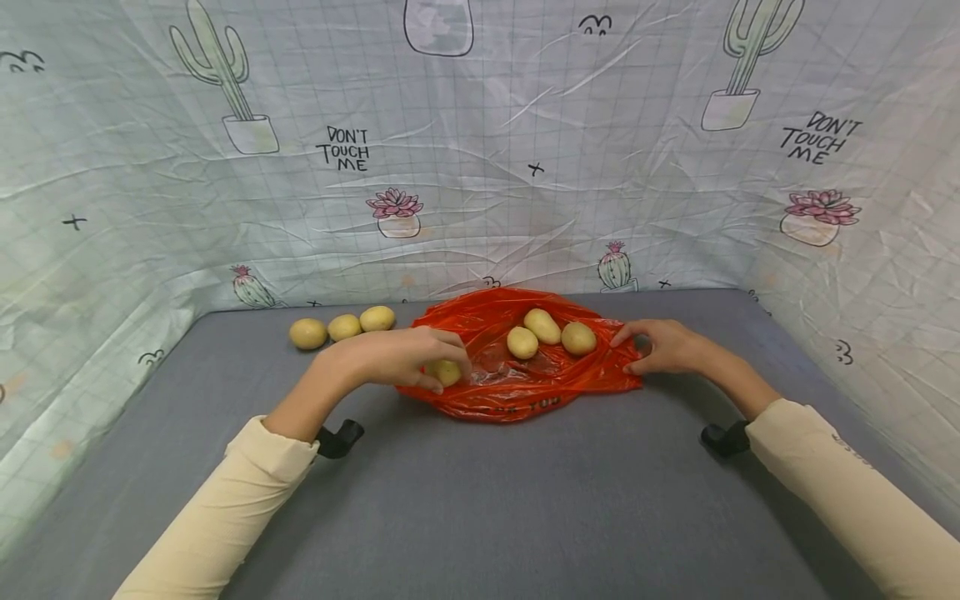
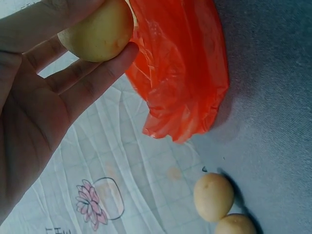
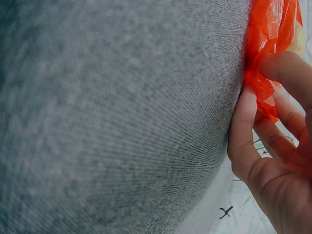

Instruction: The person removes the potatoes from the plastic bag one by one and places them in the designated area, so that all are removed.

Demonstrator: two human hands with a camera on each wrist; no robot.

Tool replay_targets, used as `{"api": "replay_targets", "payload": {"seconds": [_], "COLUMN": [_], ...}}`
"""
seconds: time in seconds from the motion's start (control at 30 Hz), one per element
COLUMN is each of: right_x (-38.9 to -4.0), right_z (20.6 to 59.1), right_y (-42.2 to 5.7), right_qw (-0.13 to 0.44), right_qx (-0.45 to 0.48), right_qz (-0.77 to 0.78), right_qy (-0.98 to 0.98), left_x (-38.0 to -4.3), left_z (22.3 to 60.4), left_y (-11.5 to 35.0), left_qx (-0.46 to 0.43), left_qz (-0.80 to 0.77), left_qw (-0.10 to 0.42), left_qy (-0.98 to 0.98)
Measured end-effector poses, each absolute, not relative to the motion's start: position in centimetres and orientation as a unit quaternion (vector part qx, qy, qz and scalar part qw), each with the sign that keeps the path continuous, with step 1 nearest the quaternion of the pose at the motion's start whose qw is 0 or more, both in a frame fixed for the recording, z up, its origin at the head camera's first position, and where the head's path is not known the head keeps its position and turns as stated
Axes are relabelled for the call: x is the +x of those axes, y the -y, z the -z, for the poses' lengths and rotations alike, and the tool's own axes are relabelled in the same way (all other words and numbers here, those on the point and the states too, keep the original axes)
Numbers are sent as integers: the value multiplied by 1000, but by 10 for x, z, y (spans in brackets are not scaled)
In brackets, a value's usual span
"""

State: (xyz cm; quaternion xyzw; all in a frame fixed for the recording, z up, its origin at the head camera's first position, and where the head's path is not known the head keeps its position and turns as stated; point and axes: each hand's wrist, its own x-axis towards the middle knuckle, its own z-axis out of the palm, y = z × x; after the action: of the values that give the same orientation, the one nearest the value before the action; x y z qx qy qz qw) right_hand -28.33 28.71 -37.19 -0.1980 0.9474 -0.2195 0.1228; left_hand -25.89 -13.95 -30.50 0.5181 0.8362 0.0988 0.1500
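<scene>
A red plastic bag [image 1: 517, 407] lies spread on the table with its mouth open, and three yellow potatoes [image 1: 542, 327] sit inside toward its right half. My left hand [image 1: 401, 357] holds another potato [image 2: 100, 34] between thumb and fingers, over the bag's left side in the head view. At the bag's right end, my right hand [image 1: 667, 346] pinches the gathered plastic edge [image 3: 263, 87] between thumb and fingers, close to the table surface.
Three more potatoes [image 1: 344, 327] lie in a row on the grey tabletop [image 1: 480, 500], left of the bag near the back. A pale printed cloth [image 1: 480, 125] with cactus drawings hangs behind the table and along both sides.
</scene>
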Motion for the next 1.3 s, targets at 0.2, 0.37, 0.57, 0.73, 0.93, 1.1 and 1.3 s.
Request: {"api": "replay_targets", "payload": {"seconds": [0.2,0.37,0.57,0.73,0.93,1.1,1.3], "right_x": [-283,-282,-282,-283,-283,-283,-282], "right_z": [372,371,369,369,371,370,370], "right_y": [-287,-287,-287,-286,-286,-286,-286], "right_qw": [124,127,134,132,131,128,128], "right_qx": [-198,-197,-192,-192,-195,-195,-195], "right_qz": [223,226,226,222,226,227,229], "right_qy": [-947,-946,-946,-947,-945,-946,-945], "left_x": [-256,-252,-251,-250,-248,-246,-243], "left_z": [306,306,306,306,306,306,305], "left_y": [147,156,164,169,176,183,193], "left_qx": [525,515,514,511,507,504,496], "left_qz": [-104,-103,-107,-111,-110,-106,-106], "left_qw": [144,141,129,122,115,110,107], "left_qy": [-833,-839,-841,-843,-847,-850,-855]}}
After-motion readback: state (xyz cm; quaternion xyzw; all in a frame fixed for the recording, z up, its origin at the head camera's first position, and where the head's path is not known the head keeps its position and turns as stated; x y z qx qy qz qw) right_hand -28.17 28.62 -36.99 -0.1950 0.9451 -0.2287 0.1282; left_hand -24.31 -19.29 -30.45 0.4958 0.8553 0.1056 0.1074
